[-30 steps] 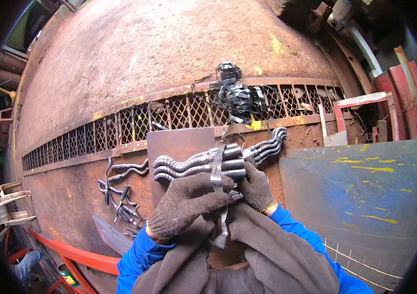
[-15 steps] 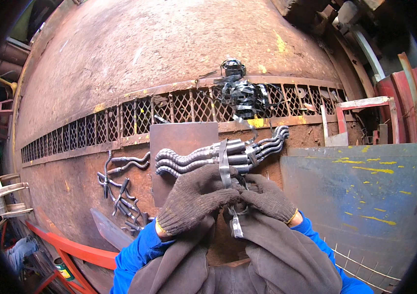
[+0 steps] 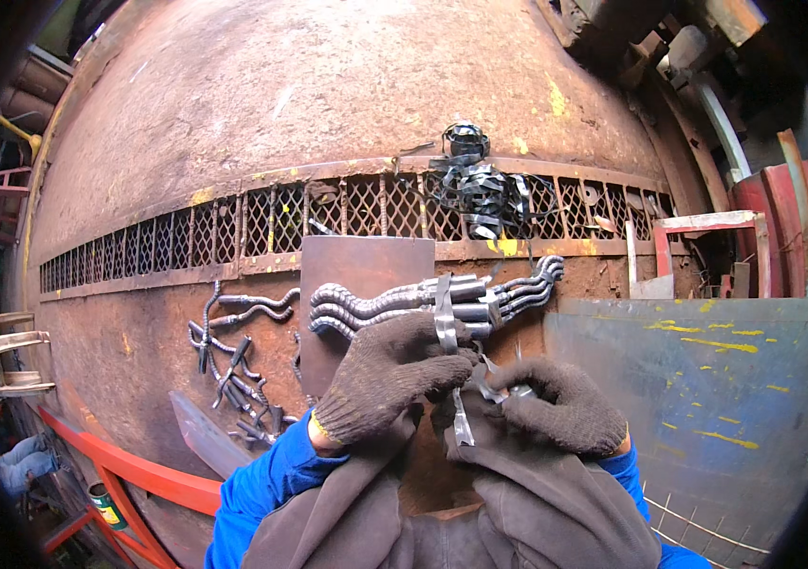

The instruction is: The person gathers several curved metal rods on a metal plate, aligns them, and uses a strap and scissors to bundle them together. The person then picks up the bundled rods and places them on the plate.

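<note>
In front of me lies a bundle of wavy, ribbed metal rods (image 3: 366, 302) with smooth dark sleeves at the middle. A shiny grey strip (image 3: 445, 313) runs around it. My left hand (image 3: 394, 370), in a brown knitted glove, is closed on this strip at the bundle's near side. A loose end of the strip (image 3: 463, 422) hangs below those fingers. My right hand (image 3: 565, 408), gloved alike, is to the right of the bundle, pinching another length of the strip. The left half of the bundle rests over a flat brown metal plate (image 3: 366, 258).
Loose bent rods (image 3: 238, 375) lie to the left. Beyond the bundle, a tangle of black strips (image 3: 492, 197) sits on a rusty grate (image 3: 271, 218). A blue-grey sheet (image 3: 707, 379) with yellow marks is at right, a red bar (image 3: 152, 484) at lower left.
My right hand has moved right, away from my left, drawing out a length of the strip. My left hand stays at the bundle. The view has shifted slightly.
</note>
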`<action>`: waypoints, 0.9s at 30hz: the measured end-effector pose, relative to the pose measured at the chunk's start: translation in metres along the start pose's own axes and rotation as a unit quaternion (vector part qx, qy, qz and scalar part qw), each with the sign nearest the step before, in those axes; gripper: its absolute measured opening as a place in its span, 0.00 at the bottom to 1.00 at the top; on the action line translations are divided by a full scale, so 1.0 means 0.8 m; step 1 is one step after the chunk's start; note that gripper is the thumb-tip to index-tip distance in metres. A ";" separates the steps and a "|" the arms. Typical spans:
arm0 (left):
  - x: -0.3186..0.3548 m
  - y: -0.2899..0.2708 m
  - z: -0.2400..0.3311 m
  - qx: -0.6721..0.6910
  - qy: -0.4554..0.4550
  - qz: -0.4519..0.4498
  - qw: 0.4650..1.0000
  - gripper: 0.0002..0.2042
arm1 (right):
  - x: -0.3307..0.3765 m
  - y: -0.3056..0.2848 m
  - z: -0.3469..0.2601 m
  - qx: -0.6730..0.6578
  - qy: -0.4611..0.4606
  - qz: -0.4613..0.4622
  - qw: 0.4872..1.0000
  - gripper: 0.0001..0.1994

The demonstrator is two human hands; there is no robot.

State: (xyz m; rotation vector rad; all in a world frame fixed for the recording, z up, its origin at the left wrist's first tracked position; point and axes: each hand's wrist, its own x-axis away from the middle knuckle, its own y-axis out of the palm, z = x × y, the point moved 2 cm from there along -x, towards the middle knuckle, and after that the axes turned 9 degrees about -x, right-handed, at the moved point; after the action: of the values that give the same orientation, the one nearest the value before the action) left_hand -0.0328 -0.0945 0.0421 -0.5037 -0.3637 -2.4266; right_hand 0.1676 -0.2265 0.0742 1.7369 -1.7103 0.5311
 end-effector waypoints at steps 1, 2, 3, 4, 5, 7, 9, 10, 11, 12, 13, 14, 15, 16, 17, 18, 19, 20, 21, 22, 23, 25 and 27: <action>0.001 -0.003 0.000 0.001 -0.002 0.002 1.000 0.17 | -0.004 -0.002 -0.001 0.044 -0.008 0.040 0.998 0.18; 0.001 -0.005 0.000 -0.007 -0.021 0.007 1.000 0.17 | -0.008 -0.004 0.000 0.088 -0.014 0.085 0.992 0.18; 0.000 -0.007 -0.001 -0.014 -0.040 0.013 0.999 0.17 | -0.012 -0.006 0.003 0.131 -0.020 0.128 0.983 0.19; -0.001 -0.009 -0.001 -0.022 -0.059 0.019 0.998 0.17 | -0.019 -0.014 0.014 0.194 -0.030 0.156 0.968 0.18; -0.004 -0.008 0.003 -0.017 -0.041 0.018 0.999 0.16 | -0.028 -0.028 0.032 0.256 -0.038 0.188 0.948 0.18; -0.005 -0.003 0.017 -0.011 -0.005 0.028 1.000 0.14 | -0.052 -0.058 0.051 0.314 0.022 0.154 0.937 0.18; -0.005 -0.001 0.023 -0.009 0.024 0.008 1.000 0.14 | -0.100 -0.095 0.084 0.308 -0.018 0.257 0.916 0.18; -0.006 -0.001 0.022 -0.006 0.032 -0.019 0.999 0.14 | -0.116 -0.111 0.092 0.303 -0.035 0.309 0.901 0.18; -0.007 -0.001 0.023 -0.002 0.040 -0.047 0.998 0.15 | -0.124 -0.125 0.078 0.271 -0.118 0.338 0.894 0.18; -0.003 0.001 0.027 -0.034 0.045 -0.083 0.995 0.14 | -0.134 -0.130 0.054 0.234 -0.202 0.361 0.880 0.17; 0.004 0.004 0.033 -0.067 0.050 -0.120 0.989 0.14 | -0.135 -0.133 0.036 0.022 -0.230 0.346 0.909 0.15; 0.012 0.005 0.032 -0.100 0.053 -0.153 0.982 0.13 | -0.132 -0.123 0.008 -0.192 -0.245 0.312 0.897 0.14; 0.016 0.006 0.016 -0.109 0.098 -0.206 0.968 0.13 | -0.129 -0.124 -0.012 -0.298 -0.260 0.275 0.876 0.11; 0.021 0.005 0.007 -0.130 0.066 -0.261 0.954 0.14 | -0.136 -0.125 -0.025 -0.400 -0.271 0.231 0.845 0.10; 0.023 0.006 -0.002 -0.169 0.072 -0.275 0.944 0.16 | -0.138 -0.136 -0.026 -0.420 -0.286 0.233 0.829 0.10; 0.024 0.006 -0.006 -0.208 0.079 -0.287 0.932 0.18 | -0.138 -0.146 -0.029 -0.429 -0.277 0.228 0.829 0.10; 0.025 0.003 -0.007 -0.243 0.033 -0.297 0.923 0.20 | -0.139 -0.152 -0.031 -0.403 -0.266 0.254 0.838 0.11; 0.027 0.004 0.001 -0.277 -0.012 -0.308 0.910 0.23 | -0.140 -0.159 -0.031 -0.375 -0.253 0.282 0.846 0.12; 0.030 0.003 0.007 -0.310 -0.057 -0.317 0.895 0.25 | -0.143 -0.170 -0.028 -0.345 -0.257 0.305 0.849 0.12; 0.033 0.004 0.011 -0.274 -0.030 -0.280 0.920 0.26 | -0.146 -0.184 -0.022 -0.315 -0.261 0.328 0.852 0.13; 0.039 0.004 0.015 -0.238 -0.006 -0.239 0.941 0.27 | -0.148 -0.192 -0.019 -0.287 -0.265 0.346 0.853 0.13; 0.044 -0.007 0.036 -0.215 -0.021 -0.214 0.953 0.25 | -0.141 -0.204 -0.011 -0.271 -0.258 0.338 0.864 0.13; 0.053 -0.034 0.044 -0.158 -0.021 -0.248 0.956 0.24 | -0.137 -0.209 -0.007 -0.257 -0.255 0.257 0.896 0.12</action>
State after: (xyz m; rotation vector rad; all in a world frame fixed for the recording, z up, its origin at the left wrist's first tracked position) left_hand -0.0718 -0.0824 0.0883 -0.6653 -0.1220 -2.9893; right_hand 0.3252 -0.1501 -0.0226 1.0810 -2.4259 -0.1982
